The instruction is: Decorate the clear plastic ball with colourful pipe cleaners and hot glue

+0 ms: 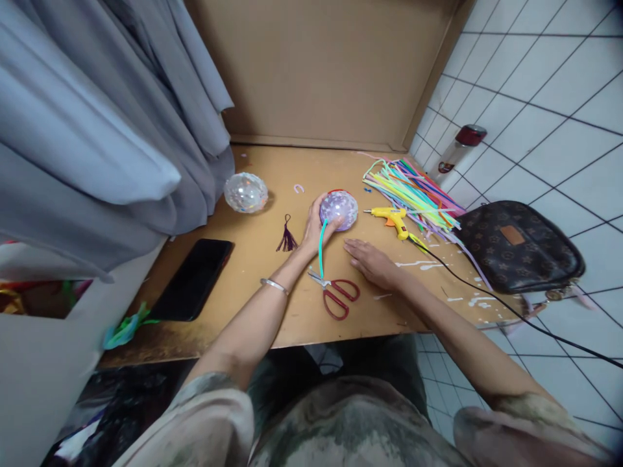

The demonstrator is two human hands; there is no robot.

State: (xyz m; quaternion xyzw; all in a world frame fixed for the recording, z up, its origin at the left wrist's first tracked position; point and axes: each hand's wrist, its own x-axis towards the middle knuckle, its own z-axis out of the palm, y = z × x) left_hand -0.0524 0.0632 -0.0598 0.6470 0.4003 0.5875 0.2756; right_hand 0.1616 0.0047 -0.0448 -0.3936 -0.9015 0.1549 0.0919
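My left hand point(316, 227) is wrapped round the left side of a clear purplish ball point(341, 211) with a red strip along its top. A teal pipe cleaner point(321, 250) runs down from that hand toward the table. Just right of the ball and nearer to me, my right hand point(367, 259) lies flat on the tabletop with its fingers stretched out, holding nothing. Red-handled scissors point(341, 298) lie between my forearms, their blades pointing at the pipe cleaner's lower end. A dark purple tassel point(287, 235) rests left of my left hand.
A yellow glue gun point(396, 219) with a black cord lies right of the ball, beside a heap of coloured pipe cleaners point(413, 191). A brown bag point(520, 246) stands at the right edge. Leftward are another clear ball point(246, 192), a black phone point(192, 279) and grey curtains point(111, 97).
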